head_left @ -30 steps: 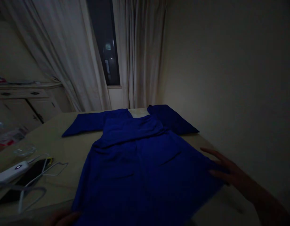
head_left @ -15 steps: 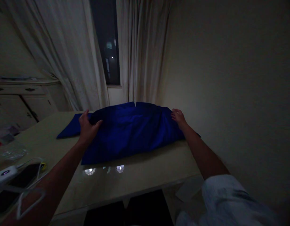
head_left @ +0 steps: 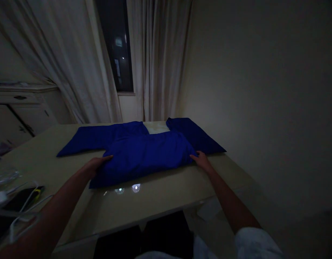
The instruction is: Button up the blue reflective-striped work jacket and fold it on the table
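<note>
The deep-blue, smooth cloth garment [head_left: 150, 154] lies on the pale, glossy bench [head_left: 166, 190], its near part apparently doubled over; the left sleeve [head_left: 85, 139] and right sleeve [head_left: 197, 135] lie outspread, unfolded. Left hand [head_left: 96, 165] and right hand [head_left: 203, 161]: each grip clamped on a side edge.

The blue garment [head_left: 147, 153] looks like smooth cloth with a faint sheen; the pale surface [head_left: 168, 196] is hard, glossy and reflective. The curtains [head_left: 66, 61] are matt cloth, the wall [head_left: 249, 90] matt, the cabinet [head_left: 33, 111] apparently painted wood.
</note>
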A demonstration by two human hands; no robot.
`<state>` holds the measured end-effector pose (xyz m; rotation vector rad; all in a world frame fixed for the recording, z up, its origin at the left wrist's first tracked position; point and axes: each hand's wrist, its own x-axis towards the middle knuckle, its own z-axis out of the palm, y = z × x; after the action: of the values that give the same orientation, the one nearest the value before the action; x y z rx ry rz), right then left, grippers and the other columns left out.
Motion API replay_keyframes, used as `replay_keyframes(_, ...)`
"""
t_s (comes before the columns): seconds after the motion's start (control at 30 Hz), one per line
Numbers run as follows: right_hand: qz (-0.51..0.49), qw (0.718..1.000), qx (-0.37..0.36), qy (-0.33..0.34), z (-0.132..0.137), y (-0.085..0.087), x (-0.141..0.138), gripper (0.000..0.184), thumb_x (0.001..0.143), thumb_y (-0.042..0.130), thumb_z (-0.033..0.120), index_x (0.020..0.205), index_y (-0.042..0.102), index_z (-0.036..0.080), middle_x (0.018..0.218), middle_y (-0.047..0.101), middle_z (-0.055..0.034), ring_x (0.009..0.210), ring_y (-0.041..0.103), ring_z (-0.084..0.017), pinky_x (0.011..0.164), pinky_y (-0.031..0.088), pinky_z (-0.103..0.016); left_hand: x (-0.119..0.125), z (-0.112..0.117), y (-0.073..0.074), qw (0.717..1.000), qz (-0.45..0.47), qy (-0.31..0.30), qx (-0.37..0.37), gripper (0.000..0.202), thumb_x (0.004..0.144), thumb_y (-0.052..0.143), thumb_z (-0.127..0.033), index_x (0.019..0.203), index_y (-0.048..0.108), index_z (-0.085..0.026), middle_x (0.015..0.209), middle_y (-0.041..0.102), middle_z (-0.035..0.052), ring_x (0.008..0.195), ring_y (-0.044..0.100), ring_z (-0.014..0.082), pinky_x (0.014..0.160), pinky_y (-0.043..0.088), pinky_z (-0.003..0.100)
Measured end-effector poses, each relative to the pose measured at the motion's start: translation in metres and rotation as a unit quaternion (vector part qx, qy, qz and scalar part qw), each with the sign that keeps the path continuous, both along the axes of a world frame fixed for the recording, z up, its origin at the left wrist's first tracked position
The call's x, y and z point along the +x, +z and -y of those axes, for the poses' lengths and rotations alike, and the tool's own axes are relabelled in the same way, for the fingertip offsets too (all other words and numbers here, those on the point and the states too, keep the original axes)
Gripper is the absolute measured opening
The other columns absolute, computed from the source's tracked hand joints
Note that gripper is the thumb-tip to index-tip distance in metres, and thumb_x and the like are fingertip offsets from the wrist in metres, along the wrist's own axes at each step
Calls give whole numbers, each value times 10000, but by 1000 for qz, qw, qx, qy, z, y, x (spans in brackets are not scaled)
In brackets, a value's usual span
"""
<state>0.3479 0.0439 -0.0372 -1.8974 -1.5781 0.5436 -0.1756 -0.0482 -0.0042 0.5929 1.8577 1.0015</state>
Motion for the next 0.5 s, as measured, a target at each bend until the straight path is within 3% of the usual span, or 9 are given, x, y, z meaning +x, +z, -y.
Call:
replay_keyframes(0.1, -61, 996, -7, 59, 36, 8, 23, 515, 798, 772, 364, 1248, 670, 136, 1212, 746, -179, 1128, 713, -310, 997, 551, -430, 1, 24, 6, 986, 150, -19, -75, 298, 672, 827, -350, 895, 724, -180, 847, 798, 159, 758, 780, 342, 730, 680, 452)
replay_keyframes(0.2, -160, 962, -119, 184, 98, 18, 75, 613, 750, 831, 486, 1265, 667, 198, 1052, 780, -105, 979, 744, -299, 884, 602, -442, -12, 61, -4, 983, 157, -29, -92, 246, 732, 781, -402, 871, 734, -205, 841, 803, 133, 767, 788, 341, 721, 687, 423)
replay_keyframes(0.27, -194, 938, -187, 221, 138, 24, 108, 580, 729, 852, 546, 1175, 700, 208, 1015, 778, -91, 972, 746, -297, 891, 605, -444, -22, 82, -11, 982, 145, -70, -99, 341, 747, 780, -529, 897, 747, -225, 897, 814, 116, 875, 795, 362, 772, 686, 435)
replay_keyframes(0.37, -235, 939, -190, 165, 175, 28, 120, 521, 781, 782, 647, 1054, 717, 208, 1086, 774, -118, 1039, 742, -305, 946, 591, -459, -23, 91, -15, 981, 149, -104, -66, 497, 801, 677, -707, 948, 758, -239, 957, 821, 110, 987, 785, 363, 874, 663, 469)
replay_keyframes(0.5, -264, 954, -118, 73, 176, 12, 75, 629, 786, 759, 666, 1251, 668, 253, 1327, 718, -139, 1199, 700, -335, 1008, 570, -508, 7, 71, -1, 986, 130, -93, -40, 491, 859, 612, -674, 832, 739, -200, 815, 803, 139, 846, 795, 364, 791, 675, 501)
